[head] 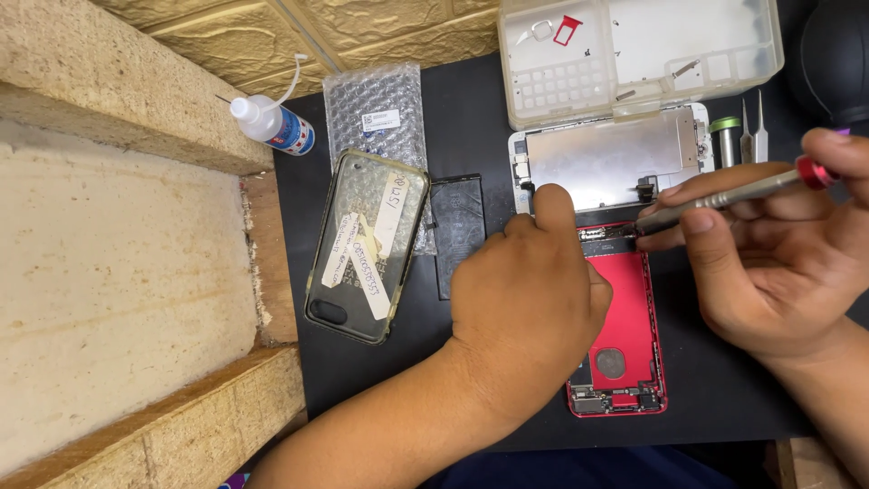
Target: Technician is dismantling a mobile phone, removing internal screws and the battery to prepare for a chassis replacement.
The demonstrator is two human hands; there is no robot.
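The left hand (529,299) lies flat across the opened red phone shell (625,349) on the black mat (724,389), fingers curled down on its upper edge and forefinger pressed at the corner of the lifted screen panel (608,158), apparently to pin the body so it cannot slide. It grips nothing; it simply bears down. The right hand (778,263) pinches a slim screwdriver (724,195) with a red cap, thumb and fingers closed round the shaft, tip angled low onto the parts at the shell's top end. The screen leans back against a clear parts tray (638,54), likely to keep it off the work. To the left, set aside, lie the black battery (457,231), a clear case (367,244) with taped strips and a small glue bottle (272,124). Tweezers (753,131) wait near the right hand.
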